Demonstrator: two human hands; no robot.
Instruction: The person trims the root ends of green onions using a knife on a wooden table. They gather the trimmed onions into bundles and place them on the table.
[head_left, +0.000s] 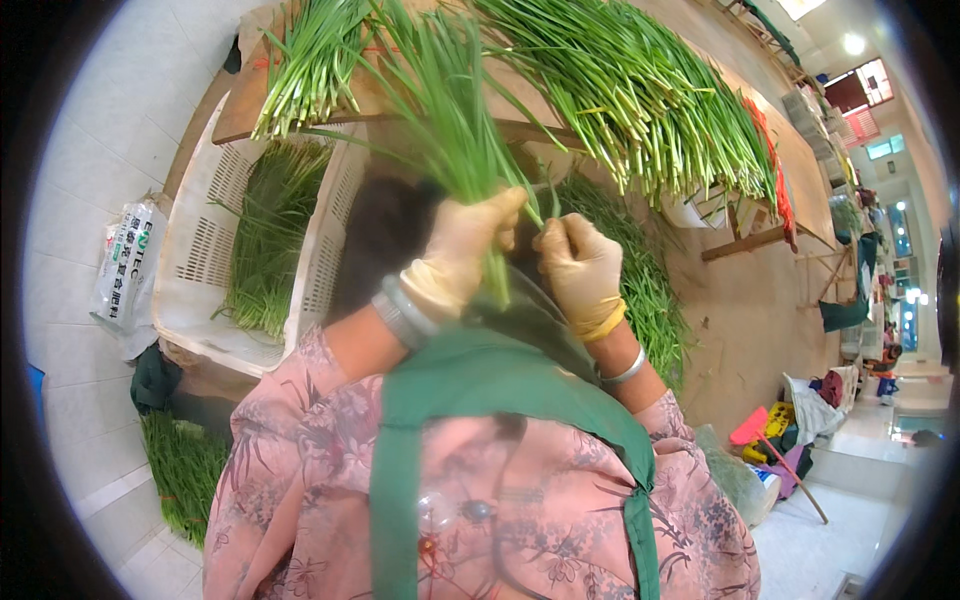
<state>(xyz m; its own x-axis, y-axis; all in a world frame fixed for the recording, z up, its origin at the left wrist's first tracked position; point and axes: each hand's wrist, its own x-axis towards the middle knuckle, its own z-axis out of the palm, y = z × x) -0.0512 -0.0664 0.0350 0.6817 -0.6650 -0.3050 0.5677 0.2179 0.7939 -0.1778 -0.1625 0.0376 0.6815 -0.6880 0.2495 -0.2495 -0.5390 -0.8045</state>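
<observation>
My left hand (472, 247), in a pale glove, is closed around a bunch of Chinese chives (450, 127). The green leaves fan out above my fist and blur at the tips, while the cut stem ends poke out below it. Just to the right, my gloved right hand (579, 262) pinches a few green strands (541, 210) at the bunch's side. Whether these strands are still part of the bunch cannot be made out. Beneath both hands lies the green apron (480, 367).
A large heap of chives (645, 97) and a smaller pile (311, 67) lie on the wooden table (244, 105), with red ties (776, 180) at its right. A white plastic crate (187, 300) holds chives at left. More greens (649, 300) cover the floor; a pink-headed broom (787, 465) lies right.
</observation>
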